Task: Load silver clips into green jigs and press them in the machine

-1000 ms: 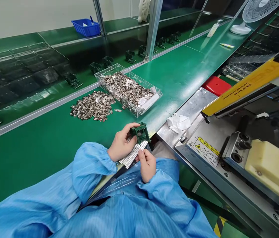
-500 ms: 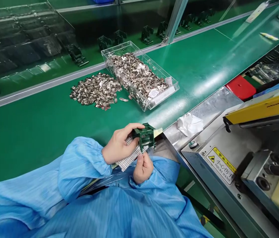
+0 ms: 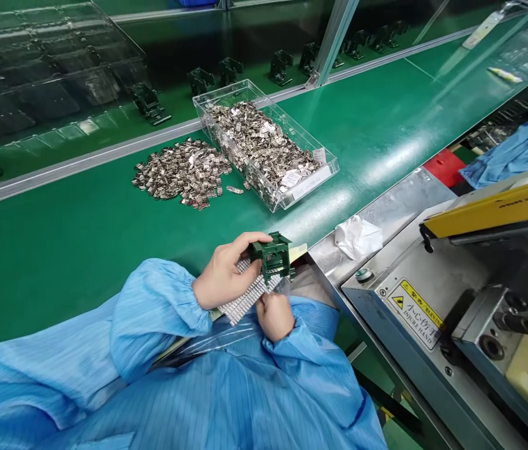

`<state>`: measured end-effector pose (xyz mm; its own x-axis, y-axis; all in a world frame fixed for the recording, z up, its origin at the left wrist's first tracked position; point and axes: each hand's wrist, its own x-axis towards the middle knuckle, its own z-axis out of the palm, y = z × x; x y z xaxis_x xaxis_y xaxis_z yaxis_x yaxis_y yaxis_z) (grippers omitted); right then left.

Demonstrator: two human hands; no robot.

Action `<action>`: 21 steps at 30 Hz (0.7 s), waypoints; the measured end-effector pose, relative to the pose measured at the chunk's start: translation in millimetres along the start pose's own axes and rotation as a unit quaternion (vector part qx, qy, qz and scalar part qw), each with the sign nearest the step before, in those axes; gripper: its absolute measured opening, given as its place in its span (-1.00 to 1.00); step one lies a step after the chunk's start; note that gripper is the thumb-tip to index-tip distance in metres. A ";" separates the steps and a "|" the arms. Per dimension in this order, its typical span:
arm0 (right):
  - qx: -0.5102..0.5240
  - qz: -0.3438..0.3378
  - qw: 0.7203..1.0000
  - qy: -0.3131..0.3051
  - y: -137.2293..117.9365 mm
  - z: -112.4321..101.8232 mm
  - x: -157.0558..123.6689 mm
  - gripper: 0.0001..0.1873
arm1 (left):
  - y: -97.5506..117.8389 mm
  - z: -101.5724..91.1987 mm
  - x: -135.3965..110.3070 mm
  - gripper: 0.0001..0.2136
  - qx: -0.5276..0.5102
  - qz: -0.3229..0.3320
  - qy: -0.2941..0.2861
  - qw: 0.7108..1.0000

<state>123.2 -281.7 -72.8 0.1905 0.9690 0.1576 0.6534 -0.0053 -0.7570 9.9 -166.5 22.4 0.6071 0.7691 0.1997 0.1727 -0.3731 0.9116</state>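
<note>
My left hand point(image 3: 226, 275) is closed on a dark green plastic housing point(image 3: 273, 257), a boxy open frame, with fingers on top and the thumb along its near side. Under the housing lies a tilted sheet of small silver pieces in rows point(image 3: 250, 299), resting near my lap. My right hand point(image 3: 277, 315) is curled just below the housing, at the right edge of that sheet. Its fingertips are hidden, so what they grip cannot be made out. A pale yellow strip point(image 3: 298, 252) sticks out behind the housing.
Ahead on the green bench point(image 3: 80, 262) are a pile of small metal parts point(image 3: 182, 172) and a clear tray point(image 3: 308, 187) full of them. Similar green housings point(image 3: 149, 103) line the back shelf. Right are crumpled white paper point(image 3: 358, 237), a machine with a warning label point(image 3: 416, 312) and a blue sleeve point(image 3: 521, 147).
My right hand has turned and shifted slightly right, its fingertips going out of sight by the sheet. The left hand holds still. At the far right, a blue sleeve and clear tray have come into view.
</note>
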 end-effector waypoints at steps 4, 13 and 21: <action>-0.022 0.037 0.998 -0.053 -20.8 -35.7 -4.8 -0.73 | -3.1 0.5 0.8 -0.66 -0.082 -0.008 0.029 0.996; 0.101 -0.025 0.982 0.155 -74.5 -88.6 24.0 -0.80 | -3.2 0.3 -3.3 -0.71 -0.105 -0.004 0.063 0.993; 0.155 -0.012 0.949 0.275 -72.9 -48.3 51.4 -0.94 | 7.1 1.2 -7.1 -0.73 -0.147 -0.006 0.046 0.988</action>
<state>120.7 -243.4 21.1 0.5871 0.6922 0.4198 0.4320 0.1707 -0.8856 7.7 -175.2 27.1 0.5314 0.8212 0.2081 -0.0625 -0.2070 0.9763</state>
